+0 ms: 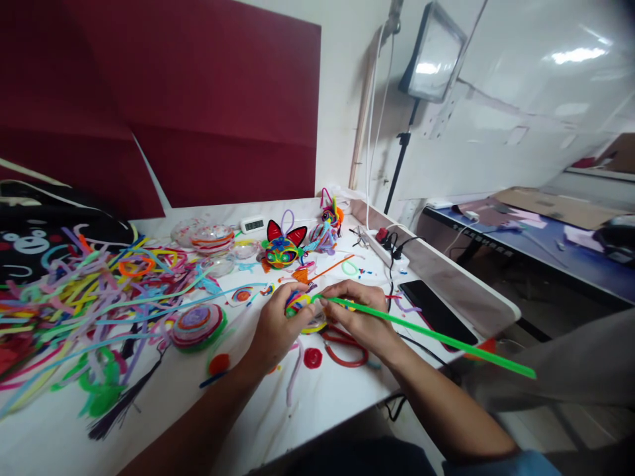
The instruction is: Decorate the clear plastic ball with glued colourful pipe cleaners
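My left hand (278, 325) is closed around a small craft piece (296, 302) wound with multicoloured pipe cleaners. Part of this piece looks clear, and the fingers hide much of it. My right hand (361, 312) pinches a bright green pipe cleaner (436, 332) near its end, where it meets the piece. The long free part slants over the right wrist toward the lower right. Below the hands are red-handled scissors (347, 361), a red coiled disc (312, 358) and a short lilac pipe cleaner (294, 377).
Loose pipe cleaners (124, 284) heap at the left, beside a coiled striped dome (198, 325). Behind the hands sits a colourful cat-eared figure (282, 246). A black phone (436, 311) and a power strip (384, 251) lie to the right.
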Action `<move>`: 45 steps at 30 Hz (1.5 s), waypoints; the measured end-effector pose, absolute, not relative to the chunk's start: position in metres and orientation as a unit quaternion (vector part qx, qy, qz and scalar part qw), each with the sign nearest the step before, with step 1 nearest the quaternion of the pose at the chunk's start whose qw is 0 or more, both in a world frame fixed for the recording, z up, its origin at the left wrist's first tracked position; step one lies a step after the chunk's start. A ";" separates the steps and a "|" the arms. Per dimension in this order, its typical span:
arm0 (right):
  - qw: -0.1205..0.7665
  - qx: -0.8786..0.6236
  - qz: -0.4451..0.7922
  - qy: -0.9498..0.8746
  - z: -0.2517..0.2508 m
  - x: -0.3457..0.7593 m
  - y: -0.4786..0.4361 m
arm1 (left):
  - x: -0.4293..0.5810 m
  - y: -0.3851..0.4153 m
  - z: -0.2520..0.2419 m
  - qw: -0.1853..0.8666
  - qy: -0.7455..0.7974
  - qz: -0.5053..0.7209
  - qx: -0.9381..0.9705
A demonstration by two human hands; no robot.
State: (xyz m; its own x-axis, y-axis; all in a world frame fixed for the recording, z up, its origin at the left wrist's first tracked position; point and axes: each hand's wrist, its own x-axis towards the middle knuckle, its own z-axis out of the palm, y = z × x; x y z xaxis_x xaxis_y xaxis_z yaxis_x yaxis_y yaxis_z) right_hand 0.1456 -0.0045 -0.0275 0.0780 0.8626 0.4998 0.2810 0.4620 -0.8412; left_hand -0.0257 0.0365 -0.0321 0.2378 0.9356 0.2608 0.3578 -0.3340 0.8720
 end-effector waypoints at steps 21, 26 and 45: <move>0.589 -0.422 0.136 -0.676 -0.024 0.139 -0.008 | -0.027 0.035 -0.031 0.340 0.454 0.419 0.709; 0.573 -0.390 0.081 -0.716 -0.026 0.140 -0.009 | -0.027 0.035 -0.031 0.343 0.451 0.423 0.707; 0.525 -0.296 -0.037 -0.797 -0.025 0.139 -0.009 | -0.029 0.040 -0.035 0.406 0.441 0.462 0.653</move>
State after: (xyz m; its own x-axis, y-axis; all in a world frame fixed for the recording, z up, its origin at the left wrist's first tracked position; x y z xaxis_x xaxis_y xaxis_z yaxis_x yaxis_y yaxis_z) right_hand 0.1388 -0.0090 -0.0251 -0.2736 0.4328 0.8589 0.5099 0.8225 -0.2520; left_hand -0.0294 0.0395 -0.0353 0.1834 0.9519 0.2452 0.2006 -0.2805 0.9387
